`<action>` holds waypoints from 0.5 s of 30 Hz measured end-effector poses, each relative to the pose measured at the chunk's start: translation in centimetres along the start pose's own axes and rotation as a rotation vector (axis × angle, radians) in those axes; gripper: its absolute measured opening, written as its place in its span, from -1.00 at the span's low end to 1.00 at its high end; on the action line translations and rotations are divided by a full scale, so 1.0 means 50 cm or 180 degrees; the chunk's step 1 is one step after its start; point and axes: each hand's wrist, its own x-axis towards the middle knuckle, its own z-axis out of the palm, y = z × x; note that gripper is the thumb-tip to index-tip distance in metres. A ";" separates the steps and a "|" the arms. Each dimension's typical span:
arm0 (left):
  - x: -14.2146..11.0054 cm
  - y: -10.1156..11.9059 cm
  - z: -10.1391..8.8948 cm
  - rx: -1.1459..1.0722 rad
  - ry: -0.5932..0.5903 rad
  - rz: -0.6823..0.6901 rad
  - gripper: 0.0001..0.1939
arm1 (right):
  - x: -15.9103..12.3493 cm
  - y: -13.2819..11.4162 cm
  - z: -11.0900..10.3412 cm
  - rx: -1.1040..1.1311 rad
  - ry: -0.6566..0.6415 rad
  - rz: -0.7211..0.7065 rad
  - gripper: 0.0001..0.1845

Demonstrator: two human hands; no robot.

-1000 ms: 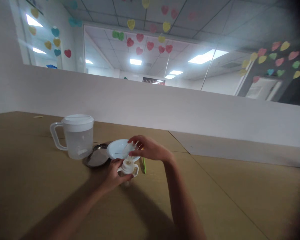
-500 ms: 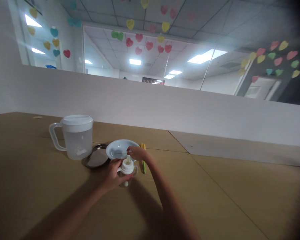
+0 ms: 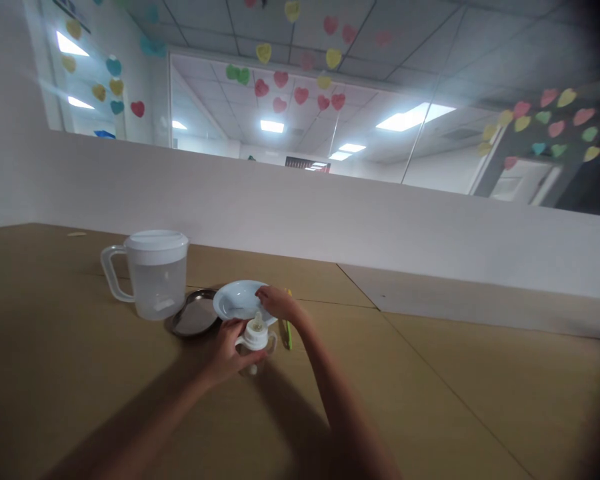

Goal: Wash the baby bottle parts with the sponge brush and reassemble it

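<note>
My left hand [image 3: 229, 353] is closed round a clear baby bottle [image 3: 255, 337] with a white collar, side handles and a pale teat, standing upright on the table. Behind the bottle is a white bowl [image 3: 230, 301]; a thin line shows inside it, too faint to name. My right hand [image 3: 279, 302] is over the bowl's right side, fingers bent together; whatever they pinch, if anything, is too small to make out. A slim yellow-and-green item [image 3: 289, 333] lies just right of the bowl, partly hidden by my right hand and wrist.
A lidded clear plastic pitcher [image 3: 157, 283] stands on the left, its handle pointing left. Between pitcher and bowl lies a round metal tray [image 3: 196, 315]. A small flat piece [image 3: 77, 234] rests at the far left. Behind the brown table [image 3: 430, 413] rises a white wall with windows.
My right hand has moved slightly up and right, away from the bottle's teat and over the bowl's right rim. The left hand keeps its grip on the bottle.
</note>
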 end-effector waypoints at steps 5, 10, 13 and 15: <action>-0.002 -0.011 0.009 -0.0024 0.0008 -0.0018 -0.55 | -0.055 -0.055 -0.060 0.0208 -0.0210 -0.0037 -0.43; 0.000 -0.028 0.016 0.0032 -0.0141 -0.0092 -0.64 | -0.090 -0.132 -0.051 -0.0558 -0.0026 0.0078 -0.62; 0.002 -0.032 0.015 0.0027 -0.0283 -0.0089 -0.72 | -0.091 -0.144 -0.042 -0.0606 -0.0073 0.0017 -0.68; 0.003 -0.032 0.015 0.0025 -0.0229 -0.0109 -0.71 | -0.090 -0.142 -0.041 -0.0609 -0.0089 -0.0105 -0.69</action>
